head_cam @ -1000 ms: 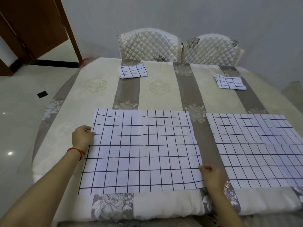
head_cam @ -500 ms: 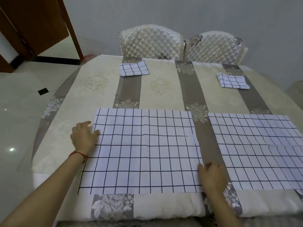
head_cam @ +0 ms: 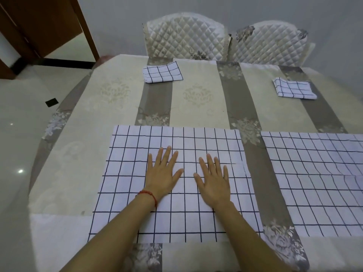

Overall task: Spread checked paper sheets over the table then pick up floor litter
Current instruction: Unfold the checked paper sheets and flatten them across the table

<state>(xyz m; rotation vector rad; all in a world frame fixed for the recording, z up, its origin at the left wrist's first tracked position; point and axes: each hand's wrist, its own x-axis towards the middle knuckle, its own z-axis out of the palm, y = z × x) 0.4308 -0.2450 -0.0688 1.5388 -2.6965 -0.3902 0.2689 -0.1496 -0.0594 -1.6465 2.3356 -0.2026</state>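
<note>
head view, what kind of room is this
Most likely a home dining room: a large table under a patterned cloth, two quilted chairs pushed in on its far side, and a wooden door opening off a shiny tiled floor.

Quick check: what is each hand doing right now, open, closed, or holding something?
Left hand: open, flat on the spread checked sheet.
Right hand: open, flat on the same sheet.

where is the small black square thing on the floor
In the head view the small black square lies on the pale floor, left of the table, below the wooden door.
</note>
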